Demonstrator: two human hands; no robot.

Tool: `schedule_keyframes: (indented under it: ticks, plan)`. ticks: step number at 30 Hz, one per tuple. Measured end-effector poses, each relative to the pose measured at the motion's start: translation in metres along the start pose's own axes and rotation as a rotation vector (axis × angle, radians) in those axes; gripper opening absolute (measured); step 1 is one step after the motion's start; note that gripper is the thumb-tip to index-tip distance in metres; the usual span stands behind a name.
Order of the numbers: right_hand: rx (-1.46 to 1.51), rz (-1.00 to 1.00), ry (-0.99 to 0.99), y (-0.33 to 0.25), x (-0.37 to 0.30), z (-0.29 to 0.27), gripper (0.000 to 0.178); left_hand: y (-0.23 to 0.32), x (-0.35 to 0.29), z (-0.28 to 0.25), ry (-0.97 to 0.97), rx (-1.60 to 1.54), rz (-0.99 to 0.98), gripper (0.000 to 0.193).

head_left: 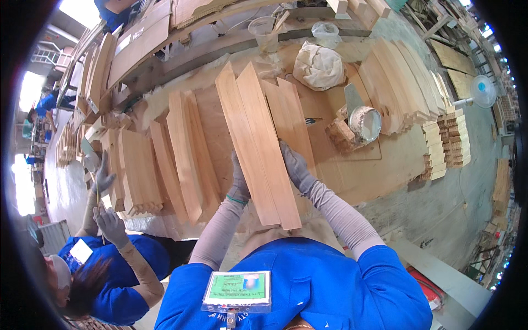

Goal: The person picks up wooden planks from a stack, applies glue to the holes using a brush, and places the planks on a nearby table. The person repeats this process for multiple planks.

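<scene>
Bright overall, glare blown out at bright openings (32,91) left and upper left, small lights (487,32) dotting right rim, soft shadows on table (352,176), held boards (253,154) crisp, fisheye bending straight edges toward black corners.

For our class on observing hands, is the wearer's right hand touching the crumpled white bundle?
No: the right hand grips the side of the wooden boards, apart from the crumpled white bundle.

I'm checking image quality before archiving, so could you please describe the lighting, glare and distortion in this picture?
Head view, overall: fisheye bending toward a black rim; head view, left edge: bright openings blown out white; head view, centre: two boards between left hand and right hand evenly lit, grain fairly clear; head view, far edges: detail soft.
</scene>
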State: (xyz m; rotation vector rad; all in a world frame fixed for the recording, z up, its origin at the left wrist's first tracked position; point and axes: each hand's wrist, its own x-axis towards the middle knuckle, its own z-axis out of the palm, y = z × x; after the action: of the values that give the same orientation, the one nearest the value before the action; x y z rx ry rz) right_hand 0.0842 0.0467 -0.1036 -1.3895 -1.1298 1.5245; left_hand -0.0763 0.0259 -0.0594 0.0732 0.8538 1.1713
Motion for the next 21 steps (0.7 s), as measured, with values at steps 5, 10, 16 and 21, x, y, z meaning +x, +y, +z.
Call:
schedule_keyframes:
  ticks: [5, 10, 16, 21]
  plan:
    - [-0.159, 0.047, -0.04, -0.015, -0.015, -0.009, 0.046, 0.001, 0.0, -0.006, -0.028, -0.003, -0.04, 0.068]
    - [0.062, -0.051, 0.041, 0.002, -0.065, -0.04, 0.048, -0.002, -0.019, -0.001, -0.046, 0.112, 0.033, 0.072]
    - [-0.293, -0.09, -0.257, -0.051, -0.143, -0.056, 0.086, -0.004, -0.082, 0.012, -0.088, 0.438, 0.278, 0.075]
    - [-0.678, -0.17, -0.376, -0.046, -0.172, -0.024, 0.116, -0.031, -0.111, 0.008, -0.044, 0.535, 0.214, 0.079]
